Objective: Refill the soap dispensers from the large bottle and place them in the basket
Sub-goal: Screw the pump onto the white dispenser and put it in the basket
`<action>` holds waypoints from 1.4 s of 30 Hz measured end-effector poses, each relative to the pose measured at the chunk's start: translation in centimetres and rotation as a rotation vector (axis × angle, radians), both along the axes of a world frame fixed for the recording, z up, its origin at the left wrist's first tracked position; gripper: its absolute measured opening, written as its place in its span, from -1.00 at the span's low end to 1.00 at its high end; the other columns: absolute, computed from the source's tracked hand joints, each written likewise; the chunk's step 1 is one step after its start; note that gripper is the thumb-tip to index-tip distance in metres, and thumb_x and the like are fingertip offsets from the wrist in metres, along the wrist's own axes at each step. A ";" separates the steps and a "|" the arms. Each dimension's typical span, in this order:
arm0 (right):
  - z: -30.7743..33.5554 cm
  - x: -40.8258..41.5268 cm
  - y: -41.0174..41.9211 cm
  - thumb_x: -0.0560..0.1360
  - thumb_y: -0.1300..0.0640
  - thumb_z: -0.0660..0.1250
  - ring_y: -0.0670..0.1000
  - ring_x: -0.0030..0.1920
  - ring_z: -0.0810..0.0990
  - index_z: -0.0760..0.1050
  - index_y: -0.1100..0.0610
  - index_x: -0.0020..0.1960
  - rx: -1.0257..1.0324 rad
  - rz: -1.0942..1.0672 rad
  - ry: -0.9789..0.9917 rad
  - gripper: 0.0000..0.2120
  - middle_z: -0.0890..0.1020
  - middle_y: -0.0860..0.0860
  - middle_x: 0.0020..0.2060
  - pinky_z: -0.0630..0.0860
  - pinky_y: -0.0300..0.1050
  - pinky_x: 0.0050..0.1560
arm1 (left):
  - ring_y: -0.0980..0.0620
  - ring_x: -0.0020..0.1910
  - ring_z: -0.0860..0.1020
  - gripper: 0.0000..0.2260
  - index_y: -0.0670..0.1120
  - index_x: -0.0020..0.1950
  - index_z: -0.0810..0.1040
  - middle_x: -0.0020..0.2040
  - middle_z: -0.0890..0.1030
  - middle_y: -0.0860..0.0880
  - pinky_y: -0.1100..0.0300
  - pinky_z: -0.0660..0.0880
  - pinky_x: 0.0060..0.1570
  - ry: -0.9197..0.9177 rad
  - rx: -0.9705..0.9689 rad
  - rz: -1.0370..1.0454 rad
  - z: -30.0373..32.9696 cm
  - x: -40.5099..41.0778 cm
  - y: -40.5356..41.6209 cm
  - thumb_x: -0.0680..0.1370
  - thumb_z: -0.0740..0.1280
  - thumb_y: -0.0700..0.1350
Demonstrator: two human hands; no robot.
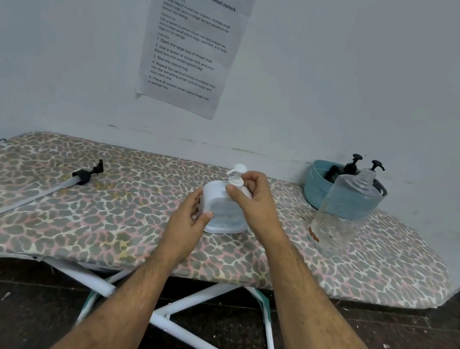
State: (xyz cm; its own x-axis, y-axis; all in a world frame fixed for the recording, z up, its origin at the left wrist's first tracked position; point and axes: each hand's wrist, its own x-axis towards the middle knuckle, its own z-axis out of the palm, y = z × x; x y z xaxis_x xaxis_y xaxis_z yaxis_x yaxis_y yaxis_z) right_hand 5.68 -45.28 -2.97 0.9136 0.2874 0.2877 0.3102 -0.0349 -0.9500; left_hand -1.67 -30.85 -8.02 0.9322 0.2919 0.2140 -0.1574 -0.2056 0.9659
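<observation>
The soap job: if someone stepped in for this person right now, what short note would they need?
Left hand: steadies the white dispenser by its side, upright on the ironing board.
Right hand: fingers at the white pump's collar, seemingly screwing it on or off.
Large clear bottle: open, uncapped, nearly empty, standing right of the dispenser.
Its long black pump lies on the board to the left.
Blue basket: at the far right corner, already holding two black-pump dispensers.
Left to do: settle the white pump, put this dispenser in the basket, probably recap the large bottle.
</observation>
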 end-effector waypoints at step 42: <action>1.4 0.1 0.2 0.52 0.13 0.42 -0.06 0.04 0.59 0.45 0.08 0.22 -0.124 0.006 -0.016 -0.69 0.62 -0.03 0.03 0.52 -0.16 0.04 | 0.39 0.11 0.45 -0.47 0.05 0.52 0.25 0.28 0.45 0.14 0.10 0.54 0.18 -0.009 -0.024 0.000 0.2 -0.1 -0.2 0.59 0.33 -0.14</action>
State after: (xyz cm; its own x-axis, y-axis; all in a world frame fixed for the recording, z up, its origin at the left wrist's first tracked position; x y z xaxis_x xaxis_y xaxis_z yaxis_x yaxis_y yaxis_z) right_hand 5.80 -45.10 -1.57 0.9075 0.3268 0.2638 0.3255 -0.1502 -0.9335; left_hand -1.77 -31.01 -7.84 0.9302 0.2972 0.2154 -0.1661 -0.1825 0.9691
